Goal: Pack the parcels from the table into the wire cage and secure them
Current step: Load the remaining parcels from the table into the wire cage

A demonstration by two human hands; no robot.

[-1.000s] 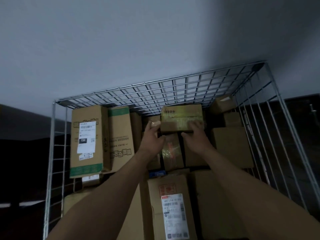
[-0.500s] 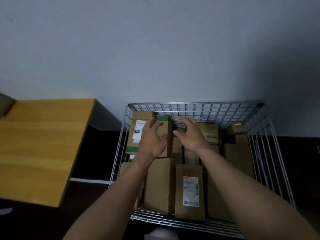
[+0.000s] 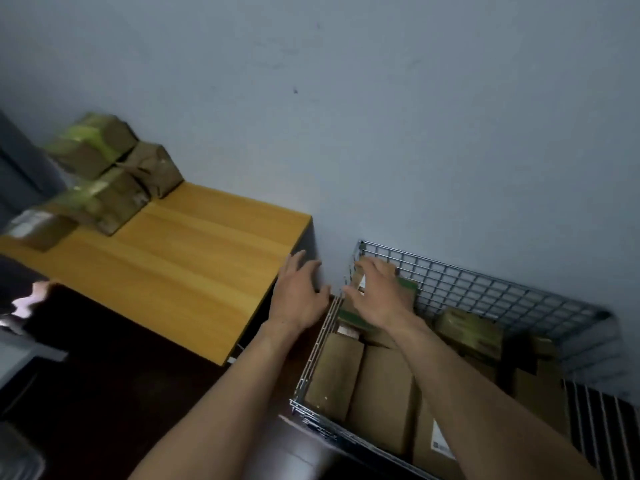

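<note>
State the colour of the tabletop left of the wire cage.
The wooden tabletop is warm yellow-orange with lengthwise grain streaks, shown best in the head view.

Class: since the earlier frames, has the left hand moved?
Yes. The left hand has moved leftward out of the wire cage, now beside the table end.

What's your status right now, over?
Left grip, right grip open, empty. Cage part full; parcels wait on table. Nothing seen blocking.

Your picture is dim and flatly lit; the far-left parcels (image 3: 100, 174) smear with motion blur, and edges bow
</note>
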